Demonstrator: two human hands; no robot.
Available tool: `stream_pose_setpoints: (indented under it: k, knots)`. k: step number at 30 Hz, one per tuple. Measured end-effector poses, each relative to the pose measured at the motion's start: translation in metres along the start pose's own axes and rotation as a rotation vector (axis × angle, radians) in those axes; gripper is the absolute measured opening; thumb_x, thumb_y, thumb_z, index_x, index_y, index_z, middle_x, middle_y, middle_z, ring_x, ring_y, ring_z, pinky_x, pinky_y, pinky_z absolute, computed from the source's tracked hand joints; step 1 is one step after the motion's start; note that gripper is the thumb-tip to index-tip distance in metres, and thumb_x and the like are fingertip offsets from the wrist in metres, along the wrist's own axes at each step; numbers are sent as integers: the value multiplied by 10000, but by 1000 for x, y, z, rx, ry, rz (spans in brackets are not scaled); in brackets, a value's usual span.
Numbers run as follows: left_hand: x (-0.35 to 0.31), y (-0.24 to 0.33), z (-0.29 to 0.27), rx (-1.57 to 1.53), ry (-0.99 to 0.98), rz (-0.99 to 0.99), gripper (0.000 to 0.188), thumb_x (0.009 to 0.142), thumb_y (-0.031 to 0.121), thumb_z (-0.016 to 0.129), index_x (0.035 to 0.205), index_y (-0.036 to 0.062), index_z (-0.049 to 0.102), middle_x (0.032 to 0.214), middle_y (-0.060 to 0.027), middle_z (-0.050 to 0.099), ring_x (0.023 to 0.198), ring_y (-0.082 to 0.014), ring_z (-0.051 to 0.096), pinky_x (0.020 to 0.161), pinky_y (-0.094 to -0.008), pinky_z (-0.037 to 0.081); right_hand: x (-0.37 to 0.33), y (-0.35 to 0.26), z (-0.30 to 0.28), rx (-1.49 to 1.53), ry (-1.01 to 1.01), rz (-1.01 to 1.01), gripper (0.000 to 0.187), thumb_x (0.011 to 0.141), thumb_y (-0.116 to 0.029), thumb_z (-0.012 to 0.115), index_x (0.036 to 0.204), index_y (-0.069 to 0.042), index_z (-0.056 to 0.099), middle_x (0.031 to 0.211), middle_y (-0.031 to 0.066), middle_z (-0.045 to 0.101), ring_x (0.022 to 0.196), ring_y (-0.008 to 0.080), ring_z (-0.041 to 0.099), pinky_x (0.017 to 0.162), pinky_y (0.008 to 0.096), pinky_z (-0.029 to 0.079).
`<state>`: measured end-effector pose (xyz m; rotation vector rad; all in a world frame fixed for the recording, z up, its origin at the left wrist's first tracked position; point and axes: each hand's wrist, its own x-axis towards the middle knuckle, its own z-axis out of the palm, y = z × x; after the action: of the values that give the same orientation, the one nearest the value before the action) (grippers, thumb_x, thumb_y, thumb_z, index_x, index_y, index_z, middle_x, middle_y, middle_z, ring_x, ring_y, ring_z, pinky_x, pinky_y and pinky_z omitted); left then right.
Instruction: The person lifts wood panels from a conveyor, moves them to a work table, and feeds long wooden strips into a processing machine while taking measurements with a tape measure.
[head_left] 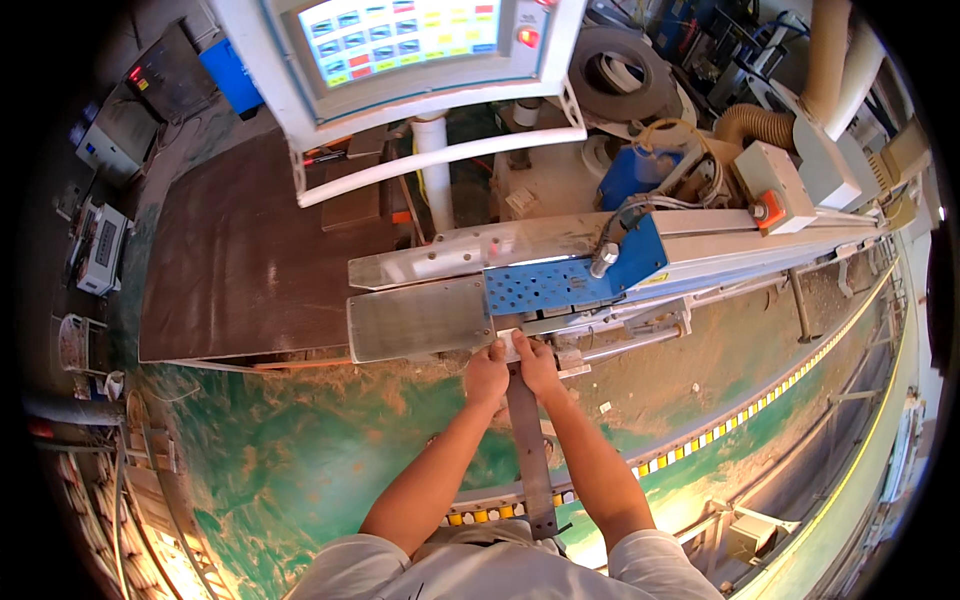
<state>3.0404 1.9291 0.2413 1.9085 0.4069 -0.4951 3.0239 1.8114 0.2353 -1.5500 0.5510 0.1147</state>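
Note:
My left hand (486,378) and my right hand (538,366) are side by side at the front edge of the machine. Their thumbs and fingers close on a small white piece (508,345) between them. It sits at the corner where a grey metal plate (415,320) meets a blue perforated plate (545,286). Below the hands, a long dark flat bar (530,450) runs back toward my waist; whether it joins the machine I cannot tell. My fingertips' undersides are hidden.
A control screen (405,45) with a white handle bar (445,162) hangs above the machine. To the left lies a large brown board (255,260). An orange-red button box (768,208) sits on the rail at right. A roller track (720,432) curves along the near side.

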Motion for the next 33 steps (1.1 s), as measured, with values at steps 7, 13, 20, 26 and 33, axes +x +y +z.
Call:
stream_pose_setpoints:
  k: [7,13,20,26,33]
  knots:
    - [0,14,57,53,-15,35,481,1047,444,493,1113,8,686,910,-164,668,828,-291,605,740,-458,447,13,-6,-63,-149,28,-12,582,986,-500,594,1017,71,704,821,52,650,775,121,537,711,314,472]
    - [-22,65,108,86,-71,-12,485,1041,437,507,1152,-5,674,1004,-200,665,881,-311,608,787,-463,462,27,-9,-130,-112,-11,28,590,994,-479,582,1089,93,691,838,103,691,789,130,573,728,318,491]
    - [-22,79,163,117,-42,37,481,1042,414,507,1193,-13,668,1075,-208,692,907,-309,626,806,-445,474,41,-7,-184,-131,5,42,560,998,-454,577,1049,90,699,828,125,700,781,136,589,731,331,502]
    - [-21,85,220,87,-16,84,455,1042,389,515,1134,-23,685,986,-192,709,864,-314,632,791,-431,478,52,-8,-237,-165,46,-25,564,986,-462,580,1037,86,706,796,153,698,764,148,599,727,348,508]
    - [-41,109,290,102,40,125,483,1049,392,484,1124,-43,682,1006,-221,699,926,-358,661,803,-457,478,61,-11,-305,-184,76,-1,616,978,-514,573,932,83,714,713,152,655,703,170,582,690,372,500]
